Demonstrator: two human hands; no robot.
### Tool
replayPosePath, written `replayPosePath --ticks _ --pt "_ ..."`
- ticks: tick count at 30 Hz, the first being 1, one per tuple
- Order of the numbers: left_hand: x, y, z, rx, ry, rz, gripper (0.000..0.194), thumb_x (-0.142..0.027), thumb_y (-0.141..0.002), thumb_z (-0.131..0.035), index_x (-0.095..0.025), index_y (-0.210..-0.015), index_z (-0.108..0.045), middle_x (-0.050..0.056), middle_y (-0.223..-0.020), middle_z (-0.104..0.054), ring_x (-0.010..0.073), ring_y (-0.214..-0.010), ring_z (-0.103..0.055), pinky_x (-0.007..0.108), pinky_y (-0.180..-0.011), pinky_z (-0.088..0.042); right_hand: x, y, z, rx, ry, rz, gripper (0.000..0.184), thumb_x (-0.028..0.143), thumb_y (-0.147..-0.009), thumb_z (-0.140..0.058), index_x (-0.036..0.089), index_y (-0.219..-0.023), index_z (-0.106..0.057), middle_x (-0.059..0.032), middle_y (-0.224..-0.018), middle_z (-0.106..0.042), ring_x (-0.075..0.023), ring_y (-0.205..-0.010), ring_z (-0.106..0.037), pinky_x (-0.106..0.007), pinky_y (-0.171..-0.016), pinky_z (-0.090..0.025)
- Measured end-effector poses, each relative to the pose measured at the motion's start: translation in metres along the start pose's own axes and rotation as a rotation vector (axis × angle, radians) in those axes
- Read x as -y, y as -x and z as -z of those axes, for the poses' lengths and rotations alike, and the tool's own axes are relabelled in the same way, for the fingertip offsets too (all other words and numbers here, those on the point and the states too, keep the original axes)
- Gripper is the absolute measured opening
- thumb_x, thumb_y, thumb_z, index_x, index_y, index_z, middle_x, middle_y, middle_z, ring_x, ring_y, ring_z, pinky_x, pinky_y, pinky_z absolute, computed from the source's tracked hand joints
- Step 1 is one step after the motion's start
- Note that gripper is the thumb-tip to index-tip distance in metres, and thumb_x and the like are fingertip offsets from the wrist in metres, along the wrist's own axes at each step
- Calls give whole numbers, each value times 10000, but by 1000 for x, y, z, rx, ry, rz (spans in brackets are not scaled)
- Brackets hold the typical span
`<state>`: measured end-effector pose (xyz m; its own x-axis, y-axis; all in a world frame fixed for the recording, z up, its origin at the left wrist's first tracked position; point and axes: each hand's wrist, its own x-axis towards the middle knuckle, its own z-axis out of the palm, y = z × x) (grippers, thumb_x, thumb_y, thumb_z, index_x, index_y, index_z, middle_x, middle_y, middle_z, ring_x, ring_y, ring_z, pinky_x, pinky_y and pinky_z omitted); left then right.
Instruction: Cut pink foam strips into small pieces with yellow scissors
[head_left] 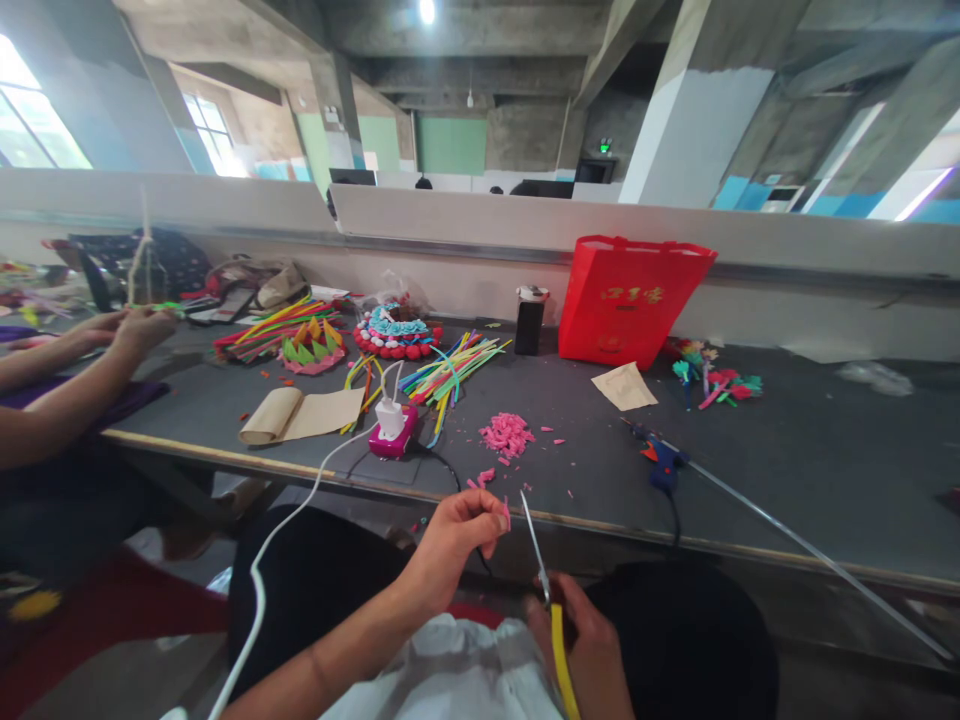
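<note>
Between the thumb and fingertips of my left hand (454, 540) is a small pink strip (506, 515), held just off the table's front edge. My right hand (592, 640) grips a pair of scissors (535, 545) with yellow handles, the blades pointing up beside the strip and apart from it. Beyond my hands, a heap of short pink cut pieces (507, 435) lies on the dark table (817, 460). A few more pink bits (486, 478) are scattered nearer the edge.
A magenta power socket (393, 436) with a white plug and cable stands left of the heap. Coloured pipe cleaners (457, 370) lie behind. To the right are a blue glue gun (664, 462), a long rod (795, 540) and a red bag (630, 300). Another person's hands (127, 335) work at far left.
</note>
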<state>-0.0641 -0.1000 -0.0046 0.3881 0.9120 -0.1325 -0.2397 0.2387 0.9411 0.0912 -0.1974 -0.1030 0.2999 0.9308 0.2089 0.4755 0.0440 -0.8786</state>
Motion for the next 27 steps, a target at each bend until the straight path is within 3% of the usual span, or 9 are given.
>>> replayPosePath --ticks 2,4,7,9,14,21,27 --pt "0 0 0 9 9 -12 48 -178 -729 -652 -153 -696 -628 -43 -554 -514 62 -496 -392 212 -546 -293 5 -2 1 15 -113 -123 370 501 -760 -663 166 -913 -689 -64 -774 -732 -184 -654 -687 -224 -613 -549" --pt "0 0 -1 28 1 -26 32 -165 -731 -650 -151 -703 -644 -37 -578 -536 66 -518 -409 210 -564 -312 11 -4 1 51 -269 -257 425 547 -745 -676 163 -927 -680 -29 -642 -681 -149 -522 -629 -209 -488 -510" --pt "0 2 -3 67 -9 -33 30 -178 -725 -682 -150 -721 -670 -25 -631 -568 77 -578 -443 206 -594 -340 24 -7 -1 131 -538 -428 528 610 -764 -638 161 -1042 -619 65 -460 -511 -61 -299 -390 -162 -292 -318" --pt "-1 3 -4 99 1 -27 59 -203 -719 -709 -152 -733 -683 -16 -671 -591 86 -618 -475 206 -618 -361 34 -11 -1 137 -663 -432 543 599 -767 -650 162 -1082 -583 47 -538 -563 -38 -307 -372 -148 -291 -295" --pt "-3 5 -4 184 22 -37 77 -228 -722 -727 -158 -735 -697 9 -743 -618 127 -716 -566 239 -715 -419 52 -27 1 115 -791 -393 580 546 -744 -706 148 -1141 -561 -42 -742 -680 -66 -376 -496 -167 -323 -376" --pt "5 4 -2 270 27 21 144 -276 -702 -747 -153 -736 -679 17 -711 -603 149 -633 -600 291 -677 -473 55 -35 -3 183 -997 -452 508 450 -685 -790 163 -1066 -615 36 -611 -607 -51 -373 -489 -146 -342 -378" --pt "7 4 -4 291 59 42 152 -276 -710 -739 -152 -739 -657 19 -654 -616 161 -618 -613 301 -668 -486 56 -37 -2 171 -1055 -464 523 427 -614 -826 157 -1014 -624 30 -601 -612 -56 -360 -491 -143 -320 -376"
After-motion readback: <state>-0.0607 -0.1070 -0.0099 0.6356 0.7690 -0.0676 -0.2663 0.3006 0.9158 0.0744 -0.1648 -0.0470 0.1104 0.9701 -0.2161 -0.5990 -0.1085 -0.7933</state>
